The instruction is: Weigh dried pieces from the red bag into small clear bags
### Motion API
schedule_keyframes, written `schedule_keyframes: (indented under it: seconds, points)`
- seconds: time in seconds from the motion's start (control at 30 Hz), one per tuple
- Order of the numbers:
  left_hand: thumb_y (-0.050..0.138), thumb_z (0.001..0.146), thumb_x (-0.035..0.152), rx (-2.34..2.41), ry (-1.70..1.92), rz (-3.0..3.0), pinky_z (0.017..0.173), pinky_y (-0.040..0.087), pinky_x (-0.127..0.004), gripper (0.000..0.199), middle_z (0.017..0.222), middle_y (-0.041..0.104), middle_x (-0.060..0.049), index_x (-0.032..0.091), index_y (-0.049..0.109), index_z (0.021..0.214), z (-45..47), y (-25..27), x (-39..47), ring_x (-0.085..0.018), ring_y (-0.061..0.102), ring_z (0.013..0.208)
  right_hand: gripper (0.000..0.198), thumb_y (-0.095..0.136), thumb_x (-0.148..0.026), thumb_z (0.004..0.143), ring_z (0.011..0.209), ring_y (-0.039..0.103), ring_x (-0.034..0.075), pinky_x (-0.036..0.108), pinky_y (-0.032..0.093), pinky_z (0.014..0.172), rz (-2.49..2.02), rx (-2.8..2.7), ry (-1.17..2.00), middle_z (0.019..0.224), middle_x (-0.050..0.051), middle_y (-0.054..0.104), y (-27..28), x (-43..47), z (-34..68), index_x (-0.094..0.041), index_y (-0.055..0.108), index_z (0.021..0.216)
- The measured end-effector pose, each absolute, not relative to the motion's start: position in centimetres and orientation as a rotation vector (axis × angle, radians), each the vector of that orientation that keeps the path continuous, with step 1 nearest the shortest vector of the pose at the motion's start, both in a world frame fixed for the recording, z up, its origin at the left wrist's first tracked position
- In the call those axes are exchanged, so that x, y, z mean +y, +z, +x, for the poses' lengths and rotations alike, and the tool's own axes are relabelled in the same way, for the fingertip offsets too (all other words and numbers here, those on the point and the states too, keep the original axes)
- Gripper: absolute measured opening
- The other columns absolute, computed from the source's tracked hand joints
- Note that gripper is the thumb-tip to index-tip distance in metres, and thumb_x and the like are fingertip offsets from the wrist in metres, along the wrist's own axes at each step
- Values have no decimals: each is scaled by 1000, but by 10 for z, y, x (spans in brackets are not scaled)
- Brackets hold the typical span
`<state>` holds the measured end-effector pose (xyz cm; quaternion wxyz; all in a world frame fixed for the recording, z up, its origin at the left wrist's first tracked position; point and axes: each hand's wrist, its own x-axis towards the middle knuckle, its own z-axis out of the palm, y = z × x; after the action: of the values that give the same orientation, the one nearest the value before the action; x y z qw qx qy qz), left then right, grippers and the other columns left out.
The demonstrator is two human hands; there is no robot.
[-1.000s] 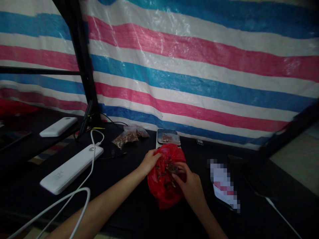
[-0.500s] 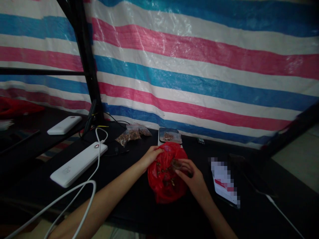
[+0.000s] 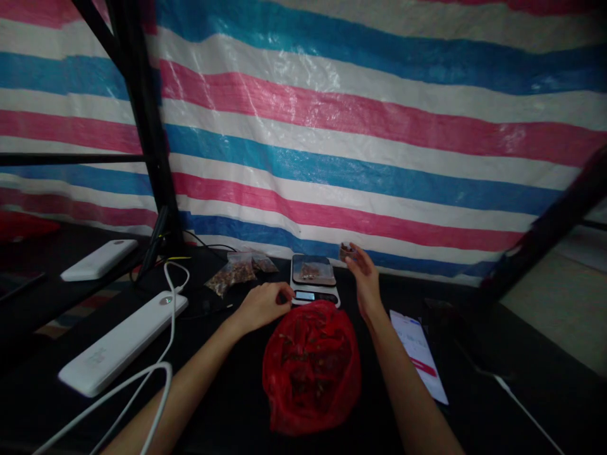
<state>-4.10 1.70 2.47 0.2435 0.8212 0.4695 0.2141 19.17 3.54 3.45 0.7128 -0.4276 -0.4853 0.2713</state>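
A red plastic bag (image 3: 312, 366) of small brown bits lies open on the dark table in front of me. Behind it stands a small digital scale (image 3: 313, 279) with a clear packet of the bits on its plate. My right hand (image 3: 361, 280) is raised beside the scale's right edge and pinches a small clump of brown bits (image 3: 346, 251) at its fingertips. My left hand (image 3: 260, 305) rests on the table at the scale's left front corner, fingers curled, and I cannot tell whether it holds anything.
Filled clear packets (image 3: 234, 270) lie left of the scale. Two white power banks (image 3: 119, 343) (image 3: 98, 260) with a white cable (image 3: 164, 354) sit at the left. A phone (image 3: 418, 352) lies at the right. A striped tarp (image 3: 360, 139) and a black post (image 3: 145, 126) close the back.
My right hand left the red bag and rose to the scale's right side with a pinch of bits. My left hand let go of the bag's rim and moved to the scale.
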Motion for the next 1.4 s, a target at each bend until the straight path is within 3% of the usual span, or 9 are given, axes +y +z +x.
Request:
schedule_keyframes:
  seconds: [0.2,0.33,0.4,0.5,0.73,0.9,1.0,1.23,1.4]
  points:
    - [53,74,35,926,830,2412,94,31,-29,37,119,50,-7,19,55,108,-2,38,69,-20,43,111,56,58,-42,70,106,52,21,37,40,89,-846,-963,731,118,11,54,-7,56,191,-18,47,120]
    - [60,65,49,1053,691,2546,100,23,-35,70,132,36,-16,12,44,121,43,31,113,-27,29,123,58,45,-50,76,103,55,20,37,42,86,-860,-927,711,120,12,53,-21,59,198,-17,41,124]
    - [63,58,54,1094,515,2590,99,23,-38,79,132,37,-17,12,43,122,59,26,127,-31,29,122,57,44,-51,76,103,55,20,38,43,86,-870,-896,673,118,13,53,-26,63,200,-17,40,122]
    - [62,60,55,1121,444,2622,98,23,-39,76,129,42,-16,16,43,122,70,22,133,-30,34,120,54,48,-49,74,99,57,19,39,42,87,-843,-829,641,110,11,58,-31,68,203,-18,39,118]
    - [60,63,53,995,551,2632,96,27,-33,66,121,51,-12,18,51,117,59,17,125,-26,43,113,43,56,-45,68,91,59,17,36,41,86,-876,-724,683,98,7,62,-36,73,206,-19,47,100]
    - [62,67,41,869,931,2366,89,36,-28,48,107,59,-8,16,57,108,61,10,122,-20,52,99,37,58,-39,68,92,59,17,35,42,86,-812,-790,733,97,6,63,-29,66,199,-18,52,98]
    - [63,67,39,745,1065,2119,84,41,-28,47,102,62,-9,13,57,106,62,9,120,-18,56,92,34,58,-37,69,94,58,18,36,41,87,-795,-834,721,103,7,62,-23,60,196,-17,57,98]
    - [71,59,32,511,983,1822,77,45,-29,51,91,65,-9,10,58,102,60,9,113,-17,60,81,35,60,-34,70,102,53,19,37,38,92,-837,-936,698,110,6,59,-14,53,193,-19,59,101]
    - [73,56,31,485,1022,1725,81,44,-29,51,93,65,-10,10,60,101,57,7,114,-17,60,84,34,65,-32,65,90,58,17,37,41,87,-859,-875,606,94,4,63,-14,54,190,-18,55,94]
